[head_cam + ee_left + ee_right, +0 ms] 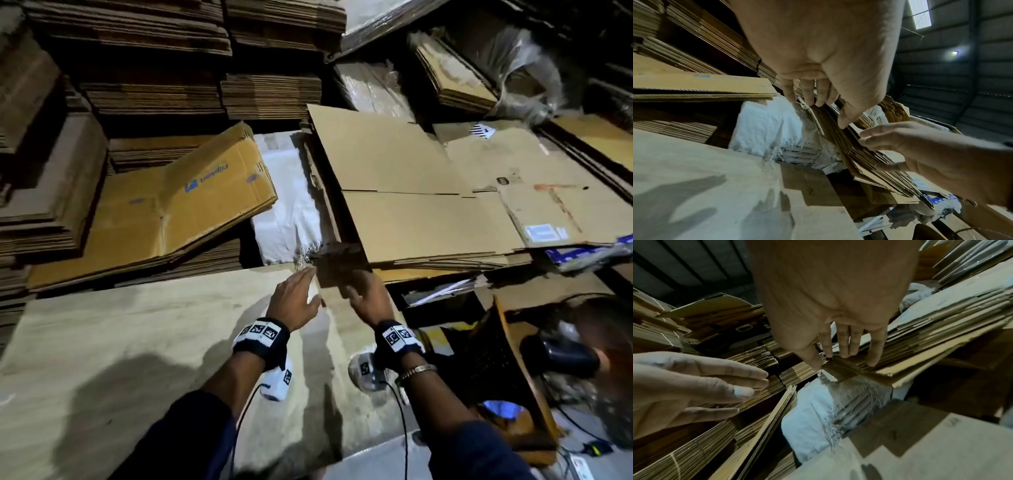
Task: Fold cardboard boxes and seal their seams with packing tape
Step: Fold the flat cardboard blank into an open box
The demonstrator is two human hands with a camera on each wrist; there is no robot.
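Warehouse corner, dim; corrugated metal roof overhead. Pale wooden desk in foreground. Stack of flattened brown cardboard boxes beyond its far edge, beside white woven sack. Right hand fingers straight, touching stack corner. Left hand fingers apart, relaxed, holding nothing.

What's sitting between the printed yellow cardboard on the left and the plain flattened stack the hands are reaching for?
A white woven sack with a frayed edge fills that gap, clearest in the head view.
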